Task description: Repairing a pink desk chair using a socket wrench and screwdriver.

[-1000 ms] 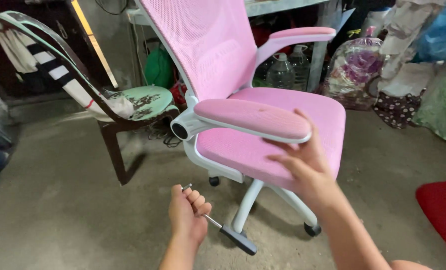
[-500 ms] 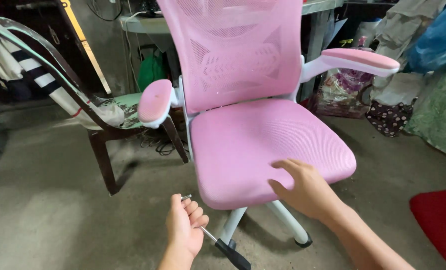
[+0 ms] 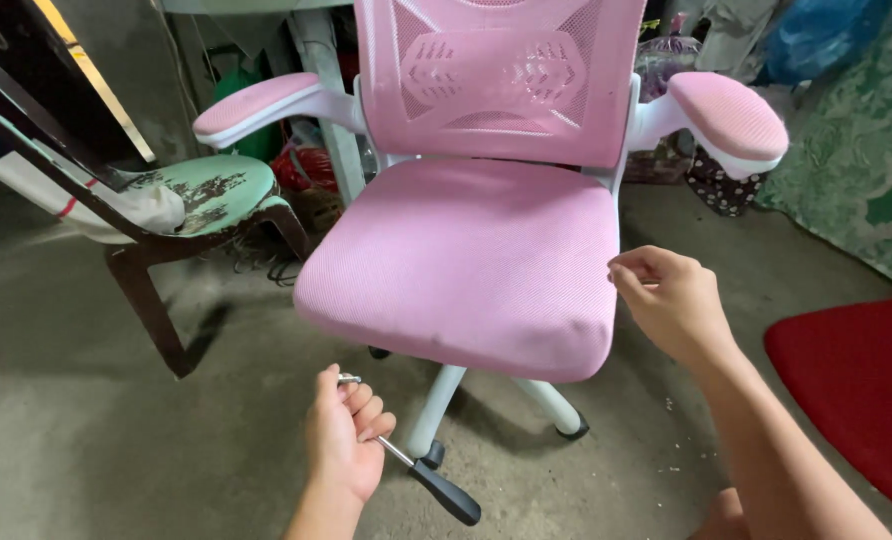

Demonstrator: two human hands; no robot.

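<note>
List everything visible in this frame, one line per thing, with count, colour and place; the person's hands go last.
Office chair: 1, pink seat and mesh back, white frame, centre, facing the camera.
Armrests: 2, pink pads on white arms, either side of the back.
Wooden chair: 1, dark frame, green patterned seat, left.
Striped cloth: 1, white with dark stripes, draped over the wooden chair.
Red mat: 1, red, floor at right edge.
Green patterned cloth: 1, green, upper right.
Concrete floor: grey, all around.
Tool: 1, metal shaft with black handle, in the left hand.
Left hand: 1, bottom centre, closed on the tool.
Right hand: 1, by the seat's right edge, fingers pinched; anything held is too small to tell.
</note>
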